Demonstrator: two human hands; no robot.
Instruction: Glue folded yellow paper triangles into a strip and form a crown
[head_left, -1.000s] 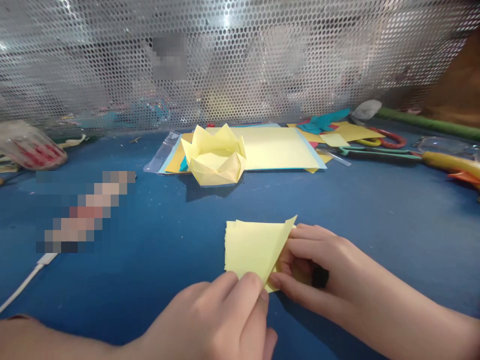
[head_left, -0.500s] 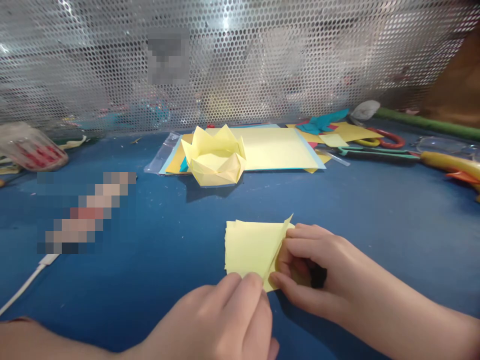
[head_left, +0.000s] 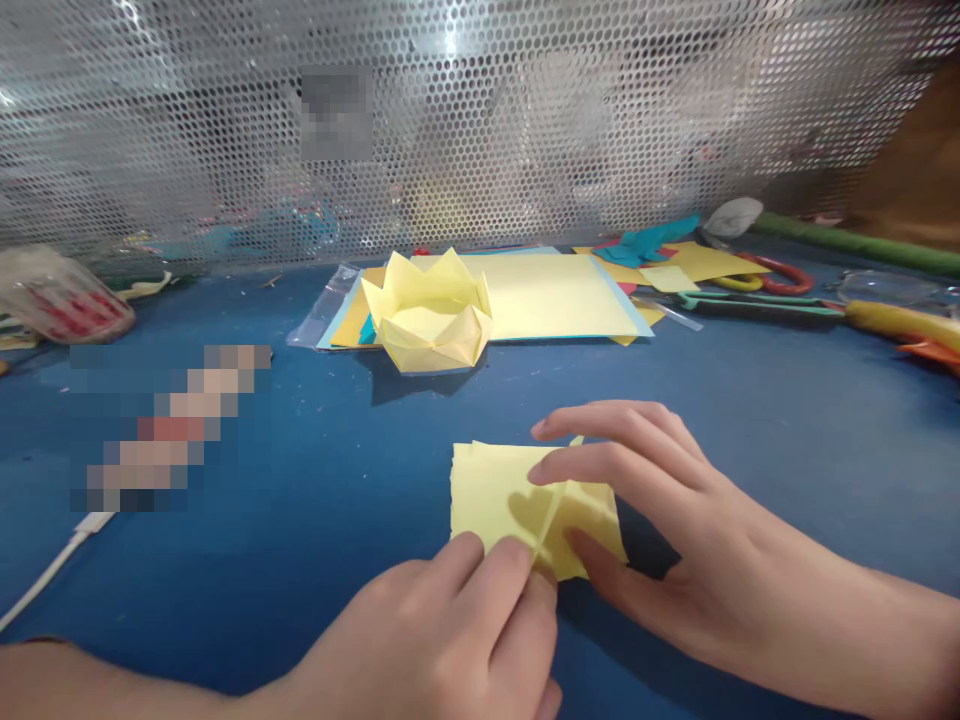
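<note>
A small yellow paper (head_left: pixel 487 485) lies on the blue table, with a raised diagonal fold running across its right part. At its lower edge my left hand (head_left: pixel 457 630) is closed, fingers pinching the paper near the bottom of that fold. My right hand (head_left: pixel 660 510) is spread over the paper's right side, its index and middle fingers stretched above the fold and its thumb by the lower right part. Behind them stands a yellow folded paper bowl (head_left: pixel 431 325) with pointed petals.
Behind the bowl lies a stack of yellow and blue sheets (head_left: pixel 555 295). Scissors (head_left: pixel 765 305) and coloured scraps are at the back right. A plastic cup (head_left: pixel 67 295) lies at the left, above a blurred object with a white cable (head_left: pixel 52 570). Perforated metal (head_left: pixel 480 130) borders the back.
My right hand has opened, its fingers lifting off the fold and spreading over the paper. My left hand has shifted slightly right and still pinches the lower edge.
</note>
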